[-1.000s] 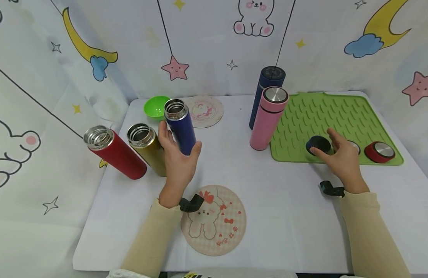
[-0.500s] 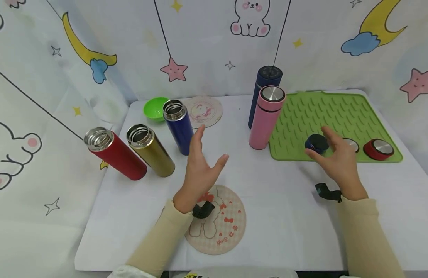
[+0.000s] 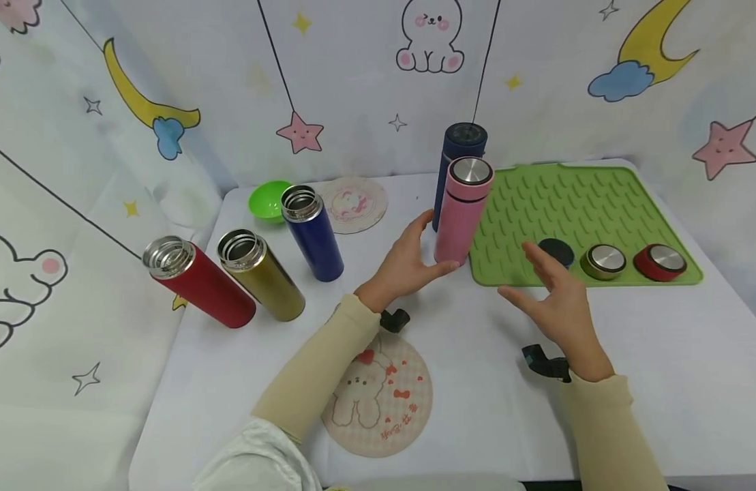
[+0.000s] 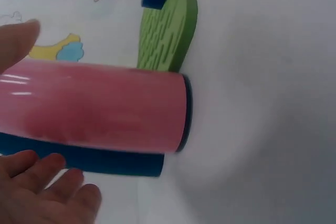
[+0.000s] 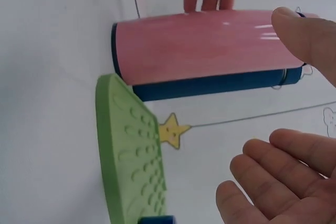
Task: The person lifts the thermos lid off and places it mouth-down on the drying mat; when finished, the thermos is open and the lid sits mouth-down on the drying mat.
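A pink thermos (image 3: 459, 228) with a steel-topped lid stands upright beside the green mat. My left hand (image 3: 408, 262) is around its lower left side, thumb and fingers spread; in the left wrist view the fingers (image 4: 58, 182) look apart from the wall of the bottle. Just behind the pink one stands a navy thermos (image 3: 465, 140), mostly hidden. My right hand (image 3: 558, 310) hovers in front of the mat, fingers spread, holding nothing. A dark blue lid (image 3: 555, 251) sits on the mat behind its fingers, partly covered by them.
The green mat (image 3: 562, 198) also carries a gold lid (image 3: 605, 262) and a red lid (image 3: 661, 262). At left stand lidless red (image 3: 215, 290), gold (image 3: 272, 290) and blue (image 3: 319, 245) thermoses. A green bowl (image 3: 268, 201) and two round coasters (image 3: 384, 436) lie on the table.
My left hand has left the blue thermos and moved right to the pink one. My right hand has released the blue lid on the mat and drawn back left.
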The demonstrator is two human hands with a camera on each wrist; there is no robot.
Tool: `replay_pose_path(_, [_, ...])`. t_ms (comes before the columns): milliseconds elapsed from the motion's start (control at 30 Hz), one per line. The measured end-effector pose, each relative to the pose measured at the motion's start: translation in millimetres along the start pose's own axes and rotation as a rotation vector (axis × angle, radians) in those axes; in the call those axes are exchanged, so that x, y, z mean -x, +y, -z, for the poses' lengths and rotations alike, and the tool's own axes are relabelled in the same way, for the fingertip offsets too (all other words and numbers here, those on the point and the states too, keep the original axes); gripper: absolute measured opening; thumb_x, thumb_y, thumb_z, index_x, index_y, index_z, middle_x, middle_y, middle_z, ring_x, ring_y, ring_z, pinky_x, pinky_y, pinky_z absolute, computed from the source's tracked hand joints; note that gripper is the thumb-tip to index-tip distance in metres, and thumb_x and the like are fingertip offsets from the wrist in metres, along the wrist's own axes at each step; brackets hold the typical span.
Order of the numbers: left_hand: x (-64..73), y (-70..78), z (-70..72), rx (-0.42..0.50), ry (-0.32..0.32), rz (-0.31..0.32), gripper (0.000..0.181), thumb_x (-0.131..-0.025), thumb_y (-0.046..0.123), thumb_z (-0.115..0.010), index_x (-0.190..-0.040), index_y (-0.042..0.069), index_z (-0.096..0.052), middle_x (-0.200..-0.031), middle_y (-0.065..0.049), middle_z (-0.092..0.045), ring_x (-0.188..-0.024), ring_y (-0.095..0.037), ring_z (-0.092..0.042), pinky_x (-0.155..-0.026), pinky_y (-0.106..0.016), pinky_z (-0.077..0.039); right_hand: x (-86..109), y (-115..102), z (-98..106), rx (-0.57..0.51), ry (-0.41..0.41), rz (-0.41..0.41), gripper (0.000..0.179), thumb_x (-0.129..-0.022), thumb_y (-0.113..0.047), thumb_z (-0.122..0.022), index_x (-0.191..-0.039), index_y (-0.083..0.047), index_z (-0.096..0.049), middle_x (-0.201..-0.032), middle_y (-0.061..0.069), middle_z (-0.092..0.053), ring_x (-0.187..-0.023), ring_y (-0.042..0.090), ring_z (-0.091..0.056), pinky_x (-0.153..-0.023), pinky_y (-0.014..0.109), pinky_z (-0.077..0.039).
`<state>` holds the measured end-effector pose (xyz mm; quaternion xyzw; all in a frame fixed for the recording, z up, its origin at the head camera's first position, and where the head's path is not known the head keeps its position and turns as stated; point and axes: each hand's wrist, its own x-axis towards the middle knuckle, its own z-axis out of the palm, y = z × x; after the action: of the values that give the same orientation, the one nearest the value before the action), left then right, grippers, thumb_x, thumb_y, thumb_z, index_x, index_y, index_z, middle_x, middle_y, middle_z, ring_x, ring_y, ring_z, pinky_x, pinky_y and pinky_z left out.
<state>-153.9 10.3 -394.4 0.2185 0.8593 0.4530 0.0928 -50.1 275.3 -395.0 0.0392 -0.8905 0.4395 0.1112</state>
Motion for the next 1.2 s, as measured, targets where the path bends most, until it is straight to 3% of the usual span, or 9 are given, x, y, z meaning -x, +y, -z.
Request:
replay_pose_path(200, [-22.5, 2.8, -11.3, 0.128, 0.095, -0.118, 0.094, -0.091, 0.037, -0.08, -0.163, 0.013, -0.024, -0.159, -0.006, -0.046, -0.146, -0.017, -0.046, -0.122, -0.04, -0.044, 7.1, -4.0, -7.8, -0.01, -0.016, -0.007, 0.084, -0.086, -0.02, -0.087, -0.158, -0.017, -0.044, -0.161, 0.009, -0.049, -0.145, 0.04, -0.049, -0.107, -0.003, -0.032])
replay_pose_path(533, [-37.0, 10.1, -21.0, 0.176, 0.17, -0.059, 0.085, -0.089, 0.032, -0.083, -0.156, 0.012, -0.035, -0.146, -0.007, -0.057, -0.13, -0.018, -0.06, -0.11, -0.034, -0.054, 7.7, 0.9, -13.2, -0.02, -0.015, 0.007, 0.085, -0.084, -0.017, -0.088, -0.158, -0.016, -0.046, -0.16, 0.011, -0.05, -0.144, 0.04, -0.05, -0.106, -0.003, -0.033])
replay_pose_path(800, [-39.5, 14.1, -22.9, 0.166, 0.238, -0.096, 0.078, -0.089, 0.028, -0.084, -0.151, 0.009, -0.041, -0.14, -0.009, -0.062, -0.125, -0.019, -0.064, -0.105, -0.029, -0.056, 6.4, 1.9, -12.4, -0.004, -0.005, 0.001, 0.084, -0.085, -0.019, -0.088, -0.157, -0.017, -0.046, -0.159, 0.01, -0.051, -0.143, 0.039, -0.051, -0.106, -0.003, -0.034])
replay_pose_path(1000, [-37.8, 15.0, -21.3, 0.175, 0.243, -0.094, 0.076, -0.09, 0.028, -0.084, -0.15, 0.008, -0.043, -0.139, -0.009, -0.063, -0.126, -0.018, -0.065, -0.106, -0.028, -0.056, 6.2, 0.0, -11.0, 0.01, 0.009, 0.001, 0.083, -0.085, -0.018, -0.087, -0.157, -0.019, -0.046, -0.159, 0.01, -0.051, -0.142, 0.039, -0.052, -0.107, -0.002, -0.035])
replay_pose_path(1067, [-34.1, 14.6, -19.8, 0.178, 0.241, -0.077, 0.075, -0.09, 0.029, -0.084, -0.15, 0.01, -0.044, -0.139, -0.008, -0.064, -0.125, -0.017, -0.065, -0.105, -0.027, -0.056, 6.4, -2.3, -10.6, 0.009, 0.012, 0.004, 0.083, -0.085, -0.017, -0.088, -0.157, -0.019, -0.046, -0.159, 0.01, -0.051, -0.144, 0.033, -0.052, -0.107, -0.002, -0.035])
replay_pose_path(1200, [-20.6, 13.0, -13.1, 0.174, 0.248, -0.065, 0.074, -0.088, 0.028, -0.085, -0.15, 0.013, -0.047, -0.136, -0.005, -0.066, -0.121, -0.016, -0.065, -0.102, -0.028, -0.057, 4.1, -11.1, -10.0, -0.002, 0.058, 0.044, 0.082, -0.082, -0.01, -0.088, -0.154, -0.017, -0.05, -0.155, 0.012, -0.056, -0.14, -0.002, -0.053, -0.107, 0.0, -0.039])
